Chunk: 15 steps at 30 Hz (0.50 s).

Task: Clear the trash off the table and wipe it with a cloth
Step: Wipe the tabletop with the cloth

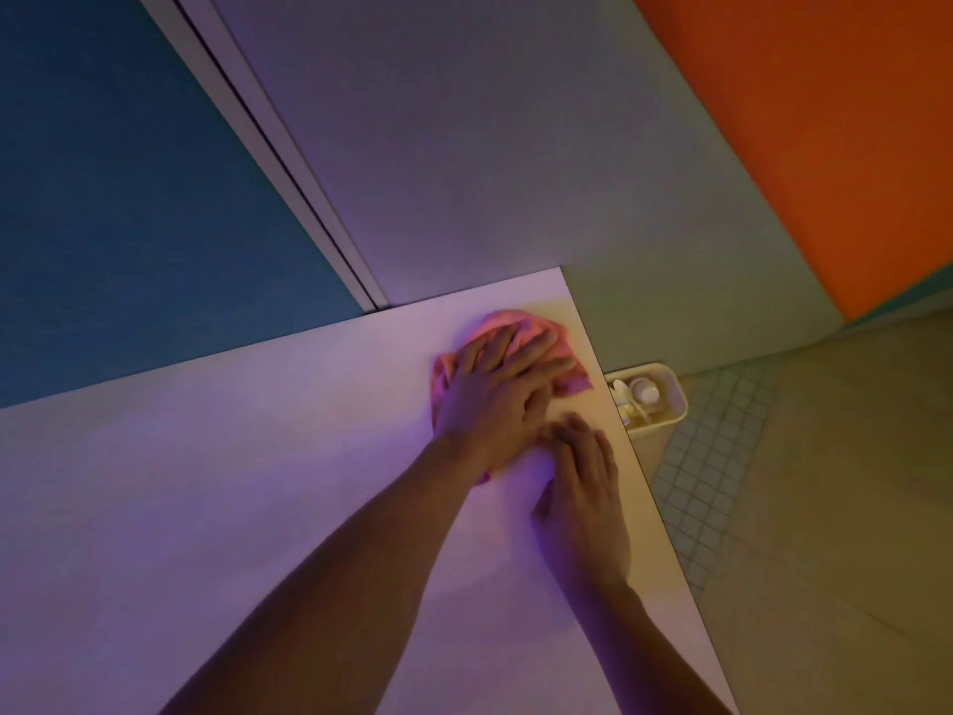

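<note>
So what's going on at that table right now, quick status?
Left hand flat on pink cloth, near table corner. Right hand flat beside it. Bin holds trash. Nothing in the way.

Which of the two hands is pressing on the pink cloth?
The left hand: it lies flat on the pink cloth near the table corner. The right hand rests on bare tabletop beside it, nearer the edge, off the cloth.

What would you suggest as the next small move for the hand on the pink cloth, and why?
Probably sweep the cloth back toward the near, unwiped stretch of the table. The left hand presses it flat by the far right corner, beside the bin that already holds trash; the right hand just rests on the tabletop.
</note>
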Available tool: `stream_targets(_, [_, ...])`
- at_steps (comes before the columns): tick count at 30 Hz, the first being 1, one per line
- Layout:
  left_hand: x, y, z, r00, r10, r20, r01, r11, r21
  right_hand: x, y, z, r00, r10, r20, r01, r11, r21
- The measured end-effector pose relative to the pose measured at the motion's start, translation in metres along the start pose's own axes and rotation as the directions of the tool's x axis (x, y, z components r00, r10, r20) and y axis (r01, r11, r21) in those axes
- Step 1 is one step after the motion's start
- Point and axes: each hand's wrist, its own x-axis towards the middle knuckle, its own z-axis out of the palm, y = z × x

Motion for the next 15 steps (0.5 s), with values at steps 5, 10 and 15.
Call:
stream_targets(5, [0.04, 0.004, 0.003, 0.999, -0.044, -0.029, 0.043, 0.999, -0.032, 0.001, 0.003, 0.0, 1.0, -0.001, 0.026, 0.001, 1.0, -0.023])
stream_targets(10, [-0.001, -0.009, 0.007, 0.988, 0.12, -0.096, -0.126, 0.991, -0.054, -0.004, 0.006, -0.002, 1.0, -0.008, -0.012, 0.008, 1.0, -0.012])
stream_targets(15, [-0.007, -0.013, 0.002, 0.993, 0.082, -0.088, -0.087, 0.995, -0.058, -0.007, 0.001, -0.001, 1.0, 0.0, 0.03, 0.002, 0.998, -0.06])
